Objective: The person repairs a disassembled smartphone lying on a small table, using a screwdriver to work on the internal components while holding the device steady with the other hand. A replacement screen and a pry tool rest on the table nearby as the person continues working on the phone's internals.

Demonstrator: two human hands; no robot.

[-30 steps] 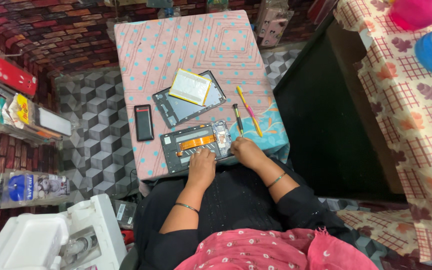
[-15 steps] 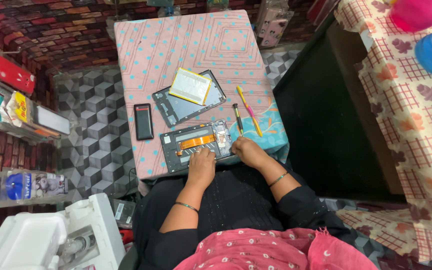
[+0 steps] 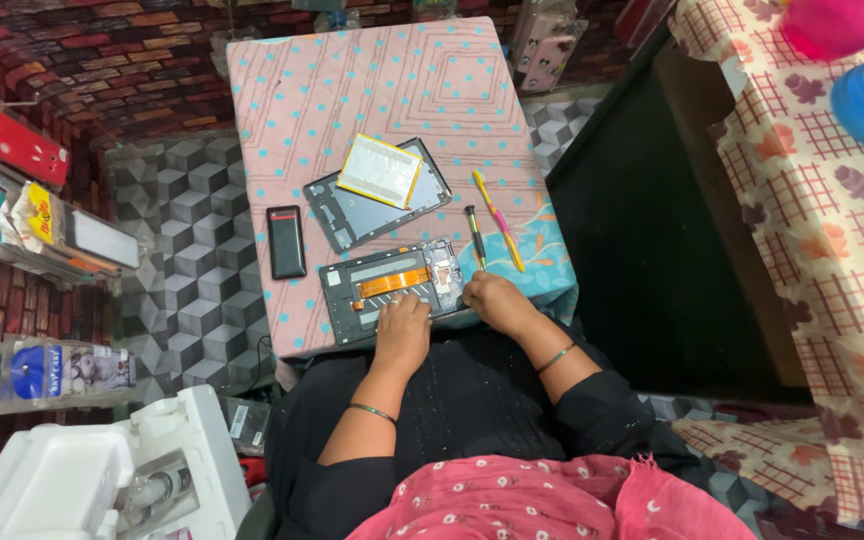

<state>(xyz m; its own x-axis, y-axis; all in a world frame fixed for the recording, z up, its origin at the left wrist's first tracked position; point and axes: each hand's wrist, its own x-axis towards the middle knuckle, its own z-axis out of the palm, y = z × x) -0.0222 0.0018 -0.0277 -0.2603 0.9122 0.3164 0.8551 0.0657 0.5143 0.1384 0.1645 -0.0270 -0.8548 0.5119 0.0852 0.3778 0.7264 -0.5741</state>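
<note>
We see both hands down on the opened tablet body (image 3: 392,290), which lies at the near edge of the bench (image 3: 372,90). Left hand (image 3: 402,332) rests fingers-down on its lower edge, right hand (image 3: 492,300) presses at its right end; whether either pinches a part, we cannot tell. Hands sit close, not touching. Done so far by our read: back is off, orange flex cable (image 3: 392,283) exposed, detached panel (image 3: 377,195) set aside behind with a white-and-yellow battery pack (image 3: 380,170) on it. Left: the inside work and closing up. Screwdriver (image 3: 475,235) and yellow-pink pry tool (image 3: 497,220) lie untouched just right. Black phone (image 3: 286,241) sits left.
</note>
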